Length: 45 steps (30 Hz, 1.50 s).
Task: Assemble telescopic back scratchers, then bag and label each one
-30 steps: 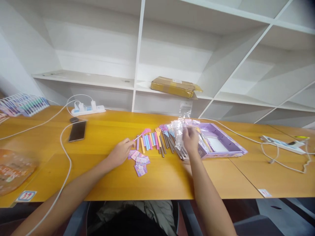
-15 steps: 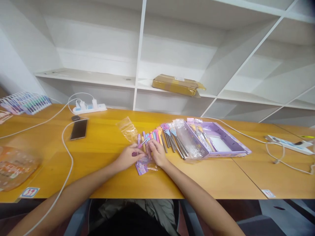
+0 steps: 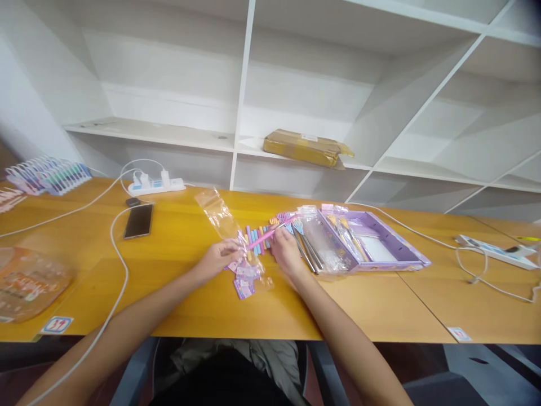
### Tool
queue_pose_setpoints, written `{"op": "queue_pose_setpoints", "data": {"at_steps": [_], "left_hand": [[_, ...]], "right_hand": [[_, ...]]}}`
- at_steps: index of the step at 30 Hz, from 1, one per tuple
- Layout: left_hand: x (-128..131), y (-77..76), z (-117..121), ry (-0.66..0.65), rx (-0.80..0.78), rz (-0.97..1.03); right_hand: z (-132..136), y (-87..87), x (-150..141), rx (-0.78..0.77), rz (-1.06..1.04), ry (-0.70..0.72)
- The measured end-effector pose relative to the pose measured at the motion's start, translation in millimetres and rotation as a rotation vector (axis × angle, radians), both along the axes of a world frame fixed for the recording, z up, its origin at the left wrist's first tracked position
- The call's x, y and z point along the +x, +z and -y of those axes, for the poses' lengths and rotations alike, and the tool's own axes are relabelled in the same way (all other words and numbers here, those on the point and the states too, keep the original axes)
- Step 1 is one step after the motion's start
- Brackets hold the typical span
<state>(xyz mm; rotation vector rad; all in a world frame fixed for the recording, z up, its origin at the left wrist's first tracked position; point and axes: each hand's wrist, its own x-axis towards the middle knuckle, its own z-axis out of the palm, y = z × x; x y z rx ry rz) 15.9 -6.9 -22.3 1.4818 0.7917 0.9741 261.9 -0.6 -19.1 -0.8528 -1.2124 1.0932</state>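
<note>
My left hand [image 3: 218, 259] pinches the lower end of a clear plastic sleeve [image 3: 220, 217] that sticks up and to the left. My right hand [image 3: 286, 251] grips a pink fan-headed pen [image 3: 270, 232] whose handle end points into the sleeve's mouth. Behind my hands lies a row of coloured pens [image 3: 258, 235] on the wooden table [image 3: 194, 304]. Small purple cards [image 3: 244, 280] lie just in front of my left hand. A purple box [image 3: 382, 250] with more packed pens sits to the right.
A phone [image 3: 138, 220] on a white cable lies at the left, with a power strip [image 3: 156, 184] behind it. An orange packet [image 3: 29, 283] lies at the far left edge. Another power strip [image 3: 494, 248] sits at right. A brown parcel [image 3: 306, 148] rests on the white shelf.
My right hand left the clear bags by the box and came to the pen. The plastic sleeve has been lifted, and the pink pen now points into its opening.
</note>
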Motion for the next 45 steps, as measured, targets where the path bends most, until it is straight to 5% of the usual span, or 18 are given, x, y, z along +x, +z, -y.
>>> {"op": "queue_pose_setpoints", "data": {"at_steps": [4,12,19,34,45], "left_hand": [[-11,3.9,-17,0.288,-0.121,0.186],[-20,13.8,-28,0.485,-0.164,0.491],[-22,20.8,-27,0.464,-0.132,0.562],[-17,20.4,-21,0.332,-0.228,0.561],[-7,8.8,-9,0.187,-0.212,0.350]], "right_hand": [[0,9.0,20,0.052,-0.202,-0.116],[26,10.6,5,-0.083,0.171,0.155],[27,4.2,-5,-0.071,0.368,0.390],[22,-4.0,2,-0.160,0.260,0.519],[25,-6.5,2,-0.182,0.257,0.532]]}}
